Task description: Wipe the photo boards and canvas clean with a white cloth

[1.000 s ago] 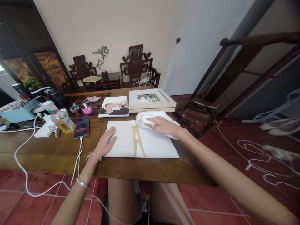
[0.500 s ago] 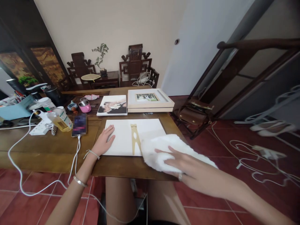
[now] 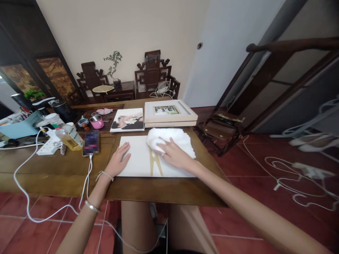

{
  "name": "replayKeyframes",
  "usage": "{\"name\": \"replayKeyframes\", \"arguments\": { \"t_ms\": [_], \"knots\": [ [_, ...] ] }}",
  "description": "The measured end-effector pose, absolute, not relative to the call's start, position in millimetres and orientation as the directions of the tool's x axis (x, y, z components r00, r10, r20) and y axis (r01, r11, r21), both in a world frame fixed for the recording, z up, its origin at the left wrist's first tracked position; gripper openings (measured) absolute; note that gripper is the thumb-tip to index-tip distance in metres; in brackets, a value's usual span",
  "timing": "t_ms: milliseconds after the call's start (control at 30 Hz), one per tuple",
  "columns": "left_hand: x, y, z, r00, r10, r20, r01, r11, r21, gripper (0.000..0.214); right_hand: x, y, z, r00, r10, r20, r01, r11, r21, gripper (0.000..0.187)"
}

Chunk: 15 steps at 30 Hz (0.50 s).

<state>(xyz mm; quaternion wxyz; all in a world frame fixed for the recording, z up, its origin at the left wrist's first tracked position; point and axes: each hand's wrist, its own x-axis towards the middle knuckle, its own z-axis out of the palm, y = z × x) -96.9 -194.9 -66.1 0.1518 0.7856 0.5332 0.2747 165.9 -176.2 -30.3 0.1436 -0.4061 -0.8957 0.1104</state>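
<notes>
Gripping white cloth [image 3: 180,139]: right fingers [image 3: 166,146] | resting outstretched on white panel [image 3: 137,157]: left fingers [image 3: 124,147]

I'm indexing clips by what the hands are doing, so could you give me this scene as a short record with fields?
Left hand: palm down at the left edge of a white panel
Right hand: holding a bunched white cloth on the panel
Cloth covers: the panel's far right part and the top of a tan figure
Beyond panel: photo print, light-wood frame
Left on table: phone, bottle, pink cup
</notes>
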Motion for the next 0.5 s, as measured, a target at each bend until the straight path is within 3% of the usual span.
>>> {"name": "replayKeyframes", "arguments": {
  "t_ms": [300,500],
  "knots": [
    [-96,-195,-69,0.287,0.92,0.266,0.756,-0.388,0.527,0.046,203,-275,-17,-0.801,0.59,0.096,0.539,0.783,-0.31,0.034],
    [-97,-195,-69,0.284,0.92,0.27,0.756,-0.388,0.528,0.046,206,-221,-9,-0.741,0.672,0.0,0.653,0.719,-0.238,0.05]
  ]
}}
